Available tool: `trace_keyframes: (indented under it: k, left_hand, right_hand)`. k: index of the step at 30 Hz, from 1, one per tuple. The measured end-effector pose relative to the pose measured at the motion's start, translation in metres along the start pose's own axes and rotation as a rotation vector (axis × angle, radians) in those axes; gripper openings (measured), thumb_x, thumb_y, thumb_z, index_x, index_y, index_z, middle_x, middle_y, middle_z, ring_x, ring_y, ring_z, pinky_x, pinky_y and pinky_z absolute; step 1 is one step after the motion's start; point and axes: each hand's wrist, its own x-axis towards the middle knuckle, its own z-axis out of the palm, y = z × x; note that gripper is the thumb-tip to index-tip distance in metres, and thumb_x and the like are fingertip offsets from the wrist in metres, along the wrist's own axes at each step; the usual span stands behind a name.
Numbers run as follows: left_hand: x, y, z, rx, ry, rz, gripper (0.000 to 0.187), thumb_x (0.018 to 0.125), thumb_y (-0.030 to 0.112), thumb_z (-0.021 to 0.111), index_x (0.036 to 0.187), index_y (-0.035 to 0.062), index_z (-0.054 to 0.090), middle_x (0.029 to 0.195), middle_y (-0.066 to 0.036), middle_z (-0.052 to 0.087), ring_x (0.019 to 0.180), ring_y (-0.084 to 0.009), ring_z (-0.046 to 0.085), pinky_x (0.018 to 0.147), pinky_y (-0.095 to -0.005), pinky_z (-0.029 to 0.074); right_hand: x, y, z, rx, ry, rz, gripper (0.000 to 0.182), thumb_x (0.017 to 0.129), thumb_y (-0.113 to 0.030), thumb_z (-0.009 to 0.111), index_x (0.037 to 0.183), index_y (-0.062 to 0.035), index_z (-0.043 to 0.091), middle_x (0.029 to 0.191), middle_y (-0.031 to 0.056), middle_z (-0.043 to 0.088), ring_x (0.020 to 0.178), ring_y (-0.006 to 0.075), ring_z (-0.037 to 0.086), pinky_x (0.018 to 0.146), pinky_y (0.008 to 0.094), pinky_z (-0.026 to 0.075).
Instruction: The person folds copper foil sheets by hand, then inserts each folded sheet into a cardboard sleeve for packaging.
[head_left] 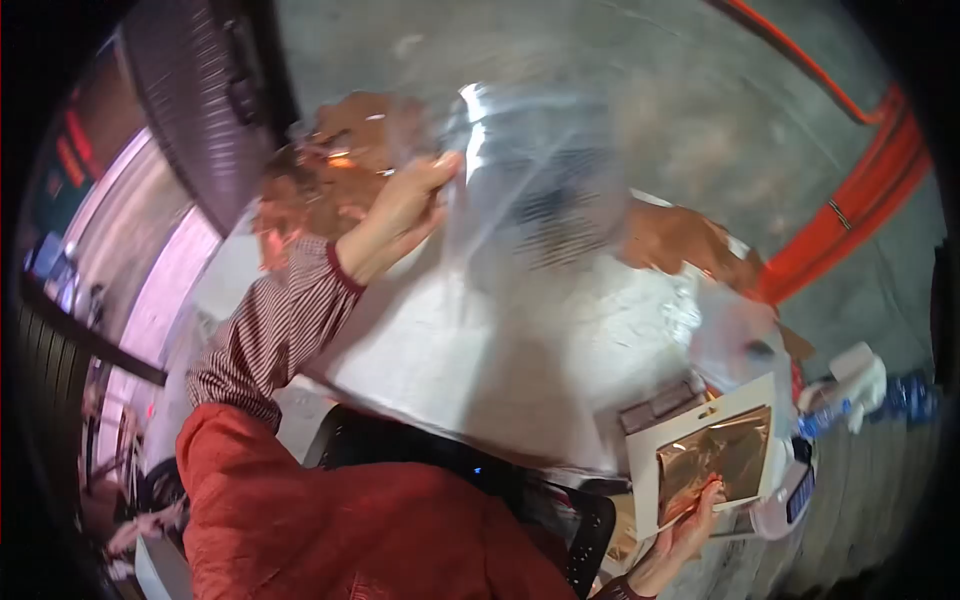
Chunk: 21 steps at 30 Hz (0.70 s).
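Note:
My left hand [405,212] is raised over the white table [410,370], its thumb and fingers closed on the edge of a clear plastic bag [540,170]. The bag hangs upright and is blurred; dark printed lines show through it. At the lower right, my right hand [690,525] grips a white card frame [648,480] by its lower edge. A shiny copper-coloured sheet [715,455] fills the frame's middle, and my fingertips lie over its lower part.
Crumpled copper-coloured foil [345,140] lies at the table's far left, with brown material [690,240] at the far right. Beyond stands an orange-red post [850,210]. A dark flat case [660,403] lies near the white frame. Blue plastic bottles [905,398] are at the right.

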Motion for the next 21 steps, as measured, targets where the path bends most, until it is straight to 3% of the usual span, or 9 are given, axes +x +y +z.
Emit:
trace_keyframes:
  k: [4, 6, 9, 10, 13, 15, 17, 19, 21]
  left_hand:
    - [-0.077, -0.008, -0.102, -0.042, 0.445, -0.133, 0.014, 0.092, 0.019, 0.060, 0.101, 0.0095, 0.063, 0.093, 0.007, 0.060, 0.086, -0.0043, 0.052, 0.069, -0.0191, 0.040]
    - [-0.098, -0.021, -0.169, -0.069, 0.461, -0.206, 0.013, 0.092, 0.016, 0.060, 0.100, 0.0069, 0.063, 0.088, 0.003, 0.063, 0.075, -0.0069, 0.056, 0.061, -0.0199, 0.043]
    - [-0.133, -0.001, -0.186, -0.042, 0.468, -0.263, 0.011, 0.092, 0.015, 0.060, 0.097, 0.0051, 0.062, 0.084, 0.001, 0.064, 0.066, -0.0082, 0.059, 0.054, -0.0200, 0.047]
    - [-0.138, 0.003, -0.190, 0.015, 0.462, -0.279, 0.010, 0.091, 0.015, 0.061, 0.095, 0.0049, 0.061, 0.082, 0.000, 0.065, 0.062, -0.0075, 0.060, 0.052, -0.0199, 0.050]
    - [-0.142, 0.001, -0.218, 0.183, 0.356, -0.317, 0.012, 0.092, 0.016, 0.061, 0.091, 0.0044, 0.062, 0.075, 0.000, 0.065, 0.054, -0.0063, 0.058, 0.045, -0.0186, 0.047]
    - [-0.138, -0.009, -0.216, 0.170, 0.379, -0.294, 0.013, 0.092, 0.017, 0.061, 0.093, 0.0041, 0.062, 0.075, 0.000, 0.065, 0.056, -0.0063, 0.059, 0.043, -0.0180, 0.045]
    - [-0.141, -0.007, -0.206, 0.156, 0.391, -0.278, 0.014, 0.092, 0.018, 0.060, 0.094, 0.0038, 0.062, 0.075, -0.001, 0.065, 0.057, -0.0063, 0.061, 0.041, -0.0174, 0.044]
    - [-0.146, -0.001, -0.196, 0.391, 0.236, -0.492, 0.020, 0.092, 0.021, 0.061, 0.098, 0.0016, 0.062, 0.077, -0.003, 0.065, 0.063, -0.0085, 0.065, 0.045, -0.0177, 0.049]
    - [-0.153, -0.011, -0.196, 0.302, 0.223, -0.406, 0.028, 0.092, 0.023, 0.061, 0.106, -0.0012, 0.060, 0.087, -0.008, 0.067, 0.069, -0.0119, 0.067, 0.052, -0.0188, 0.054]
  right_hand:
    - [0.008, 0.017, 0.043, 0.003, -0.132, 0.150, 0.020, 0.091, -0.016, 0.063, 0.106, -0.0020, 0.063, 0.103, 0.0068, 0.067, 0.094, 0.0100, 0.062, 0.081, 0.0226, 0.049]
    - [0.004, 0.024, 0.069, -0.030, -0.198, 0.193, 0.021, 0.091, -0.016, 0.063, 0.106, -0.0020, 0.063, 0.103, 0.0067, 0.067, 0.091, 0.0091, 0.062, 0.077, 0.0212, 0.049]
    - [-0.007, 0.033, 0.109, -0.088, -0.297, 0.199, 0.022, 0.091, -0.016, 0.063, 0.108, -0.0025, 0.062, 0.097, 0.0056, 0.067, 0.083, 0.0066, 0.062, 0.065, 0.0180, 0.048]
    - [-0.006, 0.046, 0.115, -0.113, -0.191, 0.187, 0.022, 0.091, -0.017, 0.062, 0.109, -0.0034, 0.062, 0.095, 0.0043, 0.067, 0.078, 0.0065, 0.061, 0.062, 0.0178, 0.047]
    - [-0.003, 0.073, 0.128, -0.207, -0.081, 0.162, 0.021, 0.091, -0.017, 0.062, 0.110, -0.0068, 0.060, 0.093, 0.0019, 0.066, 0.068, 0.0068, 0.059, 0.052, 0.0183, 0.045]
    - [-0.012, 0.074, 0.145, -0.330, -0.268, 0.283, 0.018, 0.091, -0.017, 0.063, 0.106, -0.0074, 0.060, 0.094, 0.0024, 0.066, 0.066, 0.0074, 0.059, 0.047, 0.0190, 0.045]
    - [-0.016, 0.083, 0.157, -0.300, -0.226, 0.325, 0.015, 0.091, -0.016, 0.063, 0.102, -0.0069, 0.061, 0.090, 0.0030, 0.066, 0.061, 0.0079, 0.059, 0.043, 0.0200, 0.044]
    - [-0.012, 0.092, 0.163, -0.280, -0.259, 0.497, 0.015, 0.090, -0.006, 0.060, 0.105, -0.0031, 0.060, 0.101, 0.0052, 0.064, 0.096, 0.0140, 0.060, 0.087, 0.0259, 0.047]
    - [-0.013, 0.101, 0.171, -0.257, -0.419, 0.620, 0.016, 0.090, -0.008, 0.062, 0.104, -0.0014, 0.060, 0.099, 0.0067, 0.064, 0.093, 0.0135, 0.060, 0.086, 0.0262, 0.048]
